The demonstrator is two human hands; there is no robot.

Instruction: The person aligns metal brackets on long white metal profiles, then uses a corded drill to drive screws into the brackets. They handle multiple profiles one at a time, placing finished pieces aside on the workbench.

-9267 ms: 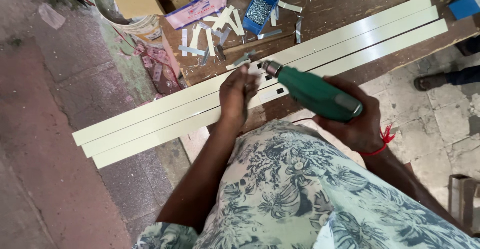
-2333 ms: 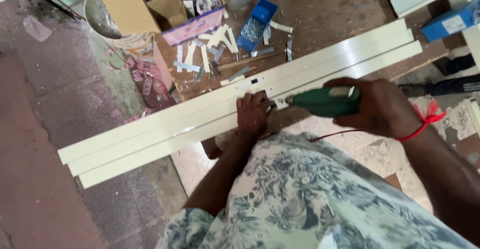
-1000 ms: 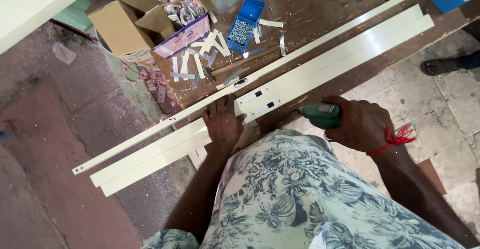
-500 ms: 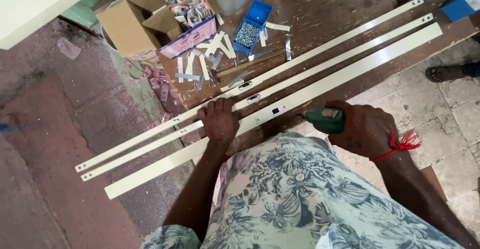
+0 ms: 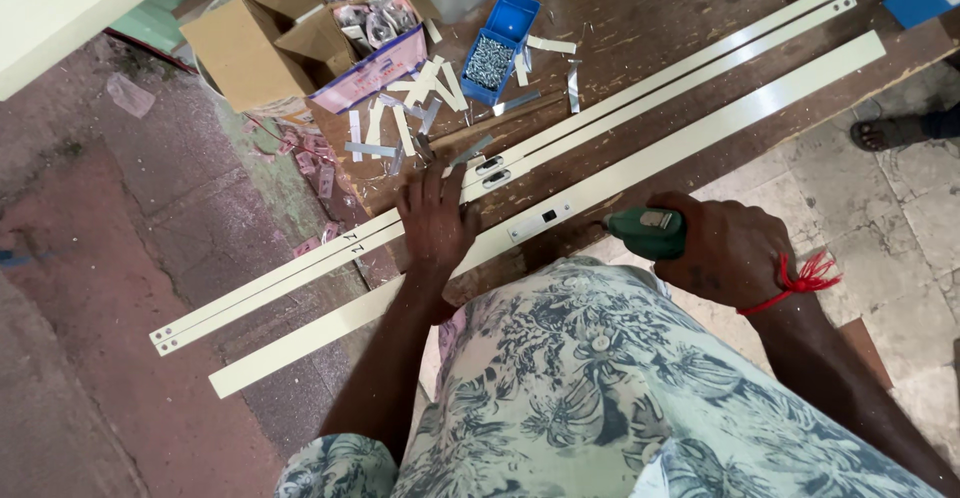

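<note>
Three long cream metal strips lie slanted across a worn wooden workbench [image 5: 650, 18]. Two narrow strips [image 5: 640, 93] run side by side; a wider strip [image 5: 700, 133] lies nearer to me, with a small slotted plate near its middle. My left hand [image 5: 436, 220] rests flat on the strips, fingers spread over the narrow pair and the wide one. My right hand [image 5: 725, 253] grips a green power drill [image 5: 645, 233] held low at the bench's near edge, its tip close to the wide strip.
A blue tray of screws [image 5: 495, 50] and scattered short metal offcuts [image 5: 410, 118] lie at the bench's far side. Open cardboard boxes [image 5: 290, 28] with bagged parts stand beyond. Another person's sandalled foot [image 5: 885, 133] shows on the tiled floor at the right.
The strips have been slid apart: the wide one now lies separated nearer to me. My left hand moved from gripping them to lying flat across them. The drill dropped away from the strip.
</note>
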